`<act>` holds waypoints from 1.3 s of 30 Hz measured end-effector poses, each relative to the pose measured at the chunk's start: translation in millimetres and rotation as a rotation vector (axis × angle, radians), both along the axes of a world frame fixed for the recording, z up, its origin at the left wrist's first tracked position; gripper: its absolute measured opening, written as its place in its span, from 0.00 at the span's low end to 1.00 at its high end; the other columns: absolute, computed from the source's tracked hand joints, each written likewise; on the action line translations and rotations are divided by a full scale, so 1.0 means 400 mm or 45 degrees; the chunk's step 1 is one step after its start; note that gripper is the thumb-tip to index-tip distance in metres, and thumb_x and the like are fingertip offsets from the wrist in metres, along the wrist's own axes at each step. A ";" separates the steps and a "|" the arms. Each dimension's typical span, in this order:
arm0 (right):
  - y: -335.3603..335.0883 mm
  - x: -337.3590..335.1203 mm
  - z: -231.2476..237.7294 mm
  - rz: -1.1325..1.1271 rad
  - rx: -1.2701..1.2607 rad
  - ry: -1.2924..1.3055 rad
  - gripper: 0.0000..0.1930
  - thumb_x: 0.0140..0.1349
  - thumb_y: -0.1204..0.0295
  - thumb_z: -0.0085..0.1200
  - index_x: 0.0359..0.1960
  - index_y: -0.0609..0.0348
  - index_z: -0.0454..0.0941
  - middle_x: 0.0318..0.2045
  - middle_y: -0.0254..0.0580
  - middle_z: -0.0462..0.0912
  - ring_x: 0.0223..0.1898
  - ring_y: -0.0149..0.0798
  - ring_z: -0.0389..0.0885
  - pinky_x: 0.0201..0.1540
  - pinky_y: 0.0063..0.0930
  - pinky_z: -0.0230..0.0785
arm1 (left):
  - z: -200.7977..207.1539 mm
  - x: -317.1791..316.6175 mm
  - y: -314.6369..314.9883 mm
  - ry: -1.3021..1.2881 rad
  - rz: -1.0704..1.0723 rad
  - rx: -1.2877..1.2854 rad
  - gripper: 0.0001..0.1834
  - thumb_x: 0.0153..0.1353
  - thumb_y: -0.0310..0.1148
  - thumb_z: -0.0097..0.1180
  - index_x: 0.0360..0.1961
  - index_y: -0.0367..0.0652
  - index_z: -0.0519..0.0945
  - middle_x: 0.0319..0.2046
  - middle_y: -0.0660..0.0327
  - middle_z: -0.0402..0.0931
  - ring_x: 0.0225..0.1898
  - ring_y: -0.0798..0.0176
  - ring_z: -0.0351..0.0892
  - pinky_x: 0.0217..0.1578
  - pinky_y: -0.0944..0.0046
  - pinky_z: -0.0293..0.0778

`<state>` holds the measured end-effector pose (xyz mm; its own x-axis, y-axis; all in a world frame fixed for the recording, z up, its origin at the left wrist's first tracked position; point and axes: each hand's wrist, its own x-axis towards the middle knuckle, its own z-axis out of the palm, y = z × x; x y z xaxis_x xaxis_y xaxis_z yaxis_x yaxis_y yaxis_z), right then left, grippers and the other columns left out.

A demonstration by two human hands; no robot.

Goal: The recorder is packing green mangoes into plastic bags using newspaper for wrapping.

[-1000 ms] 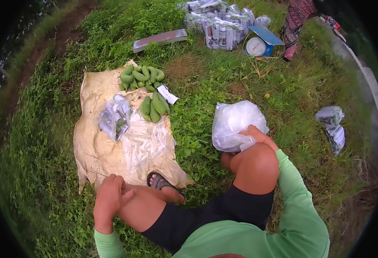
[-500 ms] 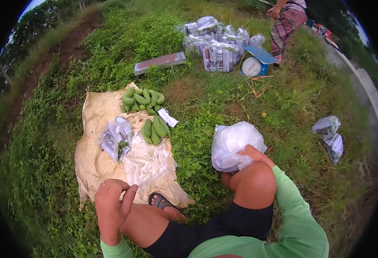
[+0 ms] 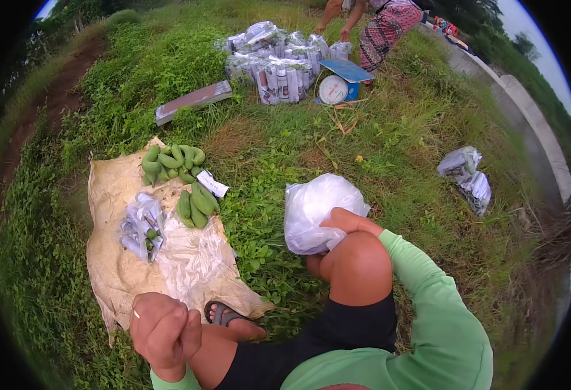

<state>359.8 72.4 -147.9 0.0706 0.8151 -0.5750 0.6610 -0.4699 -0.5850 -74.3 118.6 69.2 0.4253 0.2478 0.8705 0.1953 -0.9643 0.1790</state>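
Note:
My right hand (image 3: 345,222) grips the near right side of a bulging white plastic bag (image 3: 321,208), beside my right knee; its fingertips are partly lost in the folds. My left hand (image 3: 163,330), a ring on one finger, is raised over the near edge of a tan sheet (image 3: 113,227) and closed in a fist, with nothing visible in it. On that sheet lie two groups of long green fruits, a far pile (image 3: 172,162) and a smaller near one (image 3: 196,205). A clear bag (image 3: 141,227) of paper-wrapped fruit lies left of them, with a white paper strip (image 3: 213,183) at their right.
Beyond are many clear bags (image 3: 282,78) of paper-wrapped rolls, a blue dial scale (image 3: 342,83) and a flat board (image 3: 193,103). Another person (image 3: 389,29) bends beside the bags. Two filled bags (image 3: 469,179) lie on the grass at right, near a concrete edge (image 3: 539,117).
My view has swung right, so the scene sits further left. My left thumb has closed against the fingers. The other person has bent down with hands toward the bags. My right hand stays on the bag.

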 end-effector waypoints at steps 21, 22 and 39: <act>0.040 0.048 -0.090 0.384 0.023 -0.433 0.29 0.70 0.50 0.56 0.44 0.71 0.88 0.44 0.65 0.89 0.47 0.63 0.88 0.54 0.50 0.76 | 0.113 0.035 -0.114 -0.840 -0.923 0.364 0.11 0.52 0.20 0.63 0.19 0.43 0.73 0.20 0.69 0.72 0.16 0.68 0.66 0.20 0.68 0.65; 0.037 0.049 -0.088 0.351 0.065 -0.389 0.28 0.70 0.50 0.56 0.45 0.71 0.88 0.43 0.65 0.89 0.47 0.63 0.87 0.53 0.50 0.76 | 0.114 0.037 -0.116 -0.833 -0.918 0.365 0.11 0.52 0.20 0.63 0.19 0.43 0.73 0.20 0.69 0.72 0.16 0.68 0.66 0.20 0.68 0.65; 0.027 0.049 -0.079 0.215 0.031 -0.265 0.25 0.72 0.54 0.59 0.52 0.69 0.85 0.51 0.61 0.87 0.54 0.61 0.84 0.60 0.49 0.72 | 0.086 -0.019 -0.168 -0.618 -1.216 0.076 0.06 0.48 0.23 0.58 0.20 0.39 0.73 0.15 0.58 0.74 0.14 0.59 0.75 0.14 0.60 0.66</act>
<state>379.3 83.1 -179.4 0.0472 0.8389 -0.5422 0.8361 -0.3302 -0.4381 -82.1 51.5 103.4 0.0261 -0.0528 0.9983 -0.7238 -0.6898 -0.0176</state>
